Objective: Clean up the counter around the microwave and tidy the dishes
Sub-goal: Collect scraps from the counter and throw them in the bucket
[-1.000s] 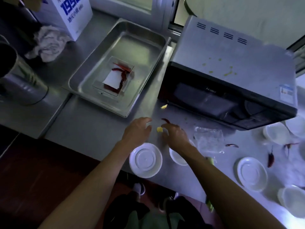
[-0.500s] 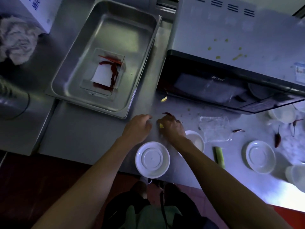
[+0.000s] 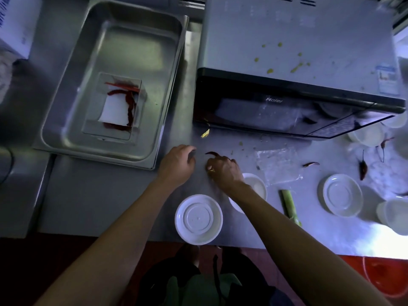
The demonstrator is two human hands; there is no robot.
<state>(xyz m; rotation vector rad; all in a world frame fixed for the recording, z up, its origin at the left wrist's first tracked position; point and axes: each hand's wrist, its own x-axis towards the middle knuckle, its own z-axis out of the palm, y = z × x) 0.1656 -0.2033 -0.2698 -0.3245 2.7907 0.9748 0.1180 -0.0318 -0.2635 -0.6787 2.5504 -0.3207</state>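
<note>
- Our right hand point(image 3: 223, 171) pinches a small yellow scrap point(image 3: 210, 170) off the counter point(image 3: 99, 195), just before the microwave point(image 3: 287, 89).
- Our left hand point(image 3: 177, 165) rests beside it, fingers loosely curled, holding nothing, probably ready to receive scraps.

Both your forearms reach forward, bare, converging. Your left hand point(image 3: 178, 164) lies knuckles up, fingers loosely curled. Your right hand point(image 3: 223, 171) sits just beside it, knuckles up, fingers curled downward, fingertips pinched on a small yellow scrap point(image 3: 210, 170)
</note>
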